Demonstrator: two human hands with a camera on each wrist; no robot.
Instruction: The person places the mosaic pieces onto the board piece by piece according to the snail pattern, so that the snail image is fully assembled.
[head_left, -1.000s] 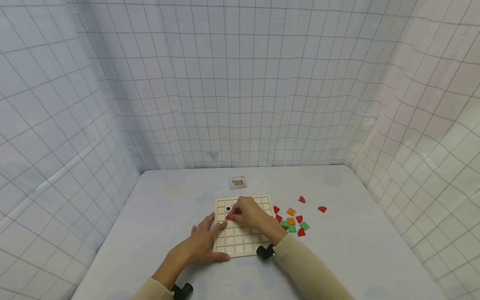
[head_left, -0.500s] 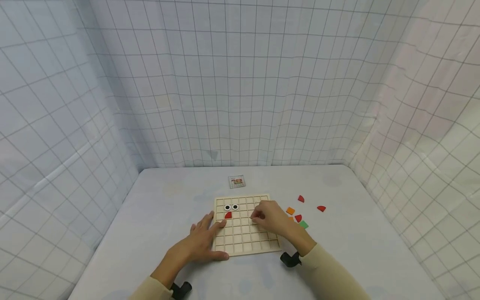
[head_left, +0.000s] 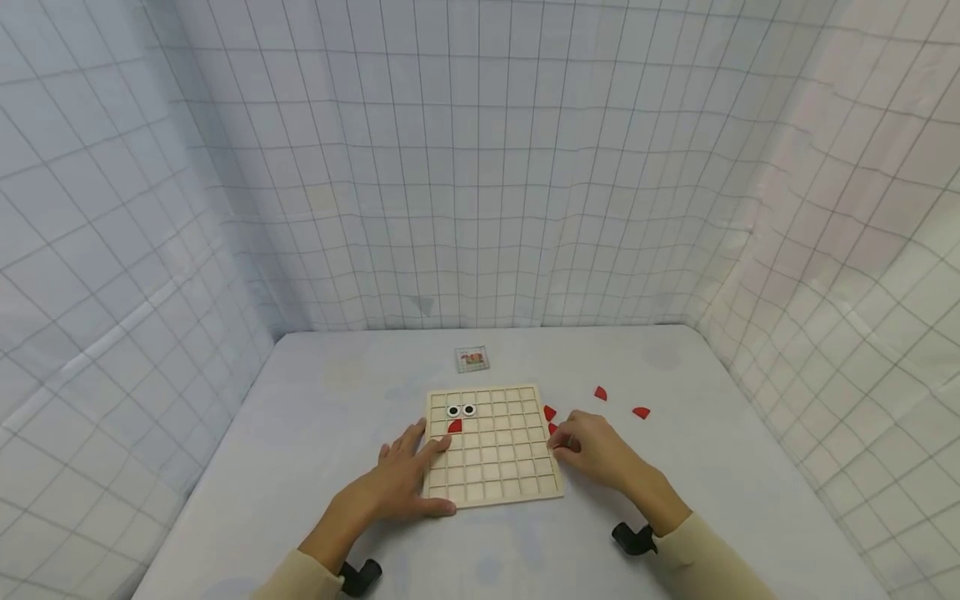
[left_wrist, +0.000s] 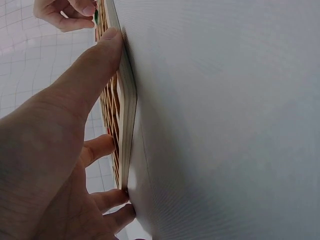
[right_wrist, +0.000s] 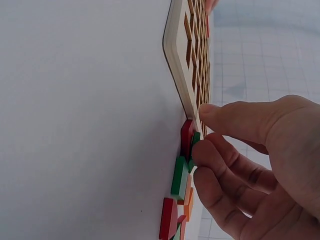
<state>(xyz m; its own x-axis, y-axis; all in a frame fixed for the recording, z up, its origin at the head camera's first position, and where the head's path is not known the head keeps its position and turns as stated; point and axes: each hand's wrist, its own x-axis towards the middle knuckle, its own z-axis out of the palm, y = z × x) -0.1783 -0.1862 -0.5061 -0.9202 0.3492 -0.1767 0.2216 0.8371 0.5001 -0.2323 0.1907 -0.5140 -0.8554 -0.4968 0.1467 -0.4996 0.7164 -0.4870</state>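
A pale wooden grid board lies in front of me. Two white eye discs sit in its upper left cells, above a red quarter-circle tile. My left hand rests spread along the board's left edge, its thumb at the near corner. At the right edge is my right hand, fingers bent, thumb tip beside the board in the right wrist view. Its fingertips are right at a green tile, next to a red tile; I cannot tell whether the green tile is pinched.
Beyond the board lies a small picture card. Loose red quarter-circles lie to the right. Another green tile and an orange tile are by my right hand, hidden from the head view. Gridded white curtains surround the table.
My right hand has moved right, from the red tile on the board to the loose tiles off its right edge, uncovering the second eye disc. The left hand stays put.
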